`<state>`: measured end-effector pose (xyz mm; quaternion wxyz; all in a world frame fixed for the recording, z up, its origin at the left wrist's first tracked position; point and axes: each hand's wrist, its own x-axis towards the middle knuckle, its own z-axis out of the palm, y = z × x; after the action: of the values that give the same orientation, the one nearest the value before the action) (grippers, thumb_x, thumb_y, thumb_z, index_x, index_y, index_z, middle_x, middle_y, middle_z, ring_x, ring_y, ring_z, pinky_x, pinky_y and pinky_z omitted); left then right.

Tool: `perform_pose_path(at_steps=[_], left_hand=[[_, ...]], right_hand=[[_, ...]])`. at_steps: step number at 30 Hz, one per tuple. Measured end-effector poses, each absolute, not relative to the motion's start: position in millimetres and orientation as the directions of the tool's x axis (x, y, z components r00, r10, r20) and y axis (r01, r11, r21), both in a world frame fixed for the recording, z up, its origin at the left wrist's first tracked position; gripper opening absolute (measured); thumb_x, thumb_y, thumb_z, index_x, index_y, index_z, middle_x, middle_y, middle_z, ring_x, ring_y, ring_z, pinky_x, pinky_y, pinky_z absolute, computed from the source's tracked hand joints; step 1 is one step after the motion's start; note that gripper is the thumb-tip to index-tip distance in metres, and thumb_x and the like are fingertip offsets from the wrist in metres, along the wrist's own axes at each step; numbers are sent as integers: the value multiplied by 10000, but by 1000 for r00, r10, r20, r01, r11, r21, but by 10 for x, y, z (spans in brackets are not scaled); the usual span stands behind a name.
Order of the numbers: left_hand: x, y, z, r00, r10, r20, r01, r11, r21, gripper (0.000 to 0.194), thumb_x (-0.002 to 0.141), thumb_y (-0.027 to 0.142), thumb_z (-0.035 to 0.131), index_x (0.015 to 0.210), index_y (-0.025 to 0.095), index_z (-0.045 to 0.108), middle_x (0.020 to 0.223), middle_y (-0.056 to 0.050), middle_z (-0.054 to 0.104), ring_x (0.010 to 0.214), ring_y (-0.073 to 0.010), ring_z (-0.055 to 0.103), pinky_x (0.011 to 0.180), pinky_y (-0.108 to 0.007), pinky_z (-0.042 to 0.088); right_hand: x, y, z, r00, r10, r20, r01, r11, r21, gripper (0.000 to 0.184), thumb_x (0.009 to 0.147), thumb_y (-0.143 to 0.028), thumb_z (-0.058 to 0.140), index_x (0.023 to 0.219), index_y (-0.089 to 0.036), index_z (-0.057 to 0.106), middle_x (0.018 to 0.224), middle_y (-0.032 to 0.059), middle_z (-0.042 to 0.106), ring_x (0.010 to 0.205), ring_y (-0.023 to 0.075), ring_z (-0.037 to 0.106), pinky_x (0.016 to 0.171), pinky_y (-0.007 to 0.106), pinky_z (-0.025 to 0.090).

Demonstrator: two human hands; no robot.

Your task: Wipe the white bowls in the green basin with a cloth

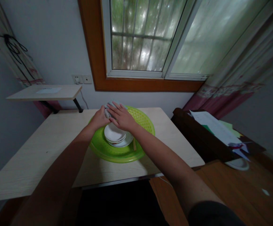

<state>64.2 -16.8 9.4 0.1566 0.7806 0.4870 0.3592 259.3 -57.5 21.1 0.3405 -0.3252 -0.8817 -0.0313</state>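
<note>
Over the back of a round green plastic basket (103, 153), my two hands meet at a light grey-blue cloth (114, 103). My left hand (100, 118) is closed at the cloth's left side, with its thumb in front. My right hand (122, 117) presses on the cloth from the right, its fingers fairly straight. Whether a dish is inside the cloth is hidden by my hands. Just below them, a stack of small white dishes (115, 133) stands on a wider white plate (127, 141). Wooden chopsticks (134, 144) lie to the right of the stack.
The basket stands on a pale wooden table (49, 141). A small raised shelf (68, 92) with a sheet of paper is at the back left. Behind are a wall and a window (148, 40). A dark cabinet (185, 131) bearing papers (211, 122) stands at the right.
</note>
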Motion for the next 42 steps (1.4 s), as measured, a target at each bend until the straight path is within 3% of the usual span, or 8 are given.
perform_pose_path(at_steps=[7, 15, 20, 26, 31, 36, 42], left_hand=[[657, -181, 104, 214, 887, 410, 663, -440, 605, 573, 641, 452, 833, 1045, 230, 492, 971, -86, 694, 955, -311, 692, 772, -379, 524], [638, -178, 125, 169, 899, 404, 673, -405, 619, 586, 654, 508, 827, 1030, 236, 470, 955, -67, 665, 892, -281, 669, 741, -362, 507], [638, -188, 136, 169, 900, 401, 657, -406, 635, 578, 654, 491, 831, 1021, 241, 461, 958, -63, 670, 925, -288, 675, 746, -360, 518], [636, -174, 126, 177, 899, 401, 636, -416, 651, 555, 660, 438, 832, 1030, 230, 474, 975, -89, 687, 898, -301, 689, 715, -370, 514], [636, -203, 160, 203, 907, 369, 633, -409, 657, 522, 664, 398, 817, 1011, 235, 462, 869, -44, 664, 772, -260, 672, 672, -352, 492], [619, -193, 147, 185, 899, 398, 620, -421, 662, 535, 672, 443, 809, 1008, 242, 443, 939, -60, 676, 858, -269, 677, 706, -350, 492], [609, -162, 119, 177, 901, 395, 631, -412, 657, 559, 684, 503, 807, 1018, 244, 441, 983, -66, 675, 906, -271, 670, 728, -342, 495]], right_hand=[[2695, -368, 86, -308, 673, 672, 587, 691, -423, 601, 1082, -536, 374, 1604, -247, 439, 1679, 72, 393, 1582, 233, 303, 1316, 491, 226], [2840, -238, 17, -78, 767, 637, 518, 577, -632, 747, 1045, -711, 268, 1465, -208, 625, 1481, 118, 629, 1406, 250, 567, 1248, 473, 373], [2835, -277, 52, -117, 730, 673, 529, 619, -580, 596, 1065, -602, 361, 1465, -249, 627, 1500, 83, 617, 1414, 245, 560, 1249, 481, 377], [2738, -387, 118, -355, 589, 726, 556, 758, -342, 479, 1046, -321, 459, 1509, -277, 573, 1603, 50, 508, 1538, 224, 395, 1292, 509, 295], [2651, -425, 156, -533, 516, 670, 530, 822, -212, 442, 1022, -249, 501, 1442, -274, 635, 1584, 53, 531, 1582, 231, 305, 1301, 556, 238], [2670, -392, 160, -422, 562, 712, 543, 785, -298, 440, 1052, -296, 465, 1462, -269, 622, 1592, 62, 519, 1567, 222, 338, 1296, 523, 270], [2795, -297, 98, -204, 664, 719, 522, 695, -494, 457, 1077, -449, 437, 1448, -277, 641, 1553, 66, 562, 1452, 222, 520, 1269, 478, 343]])
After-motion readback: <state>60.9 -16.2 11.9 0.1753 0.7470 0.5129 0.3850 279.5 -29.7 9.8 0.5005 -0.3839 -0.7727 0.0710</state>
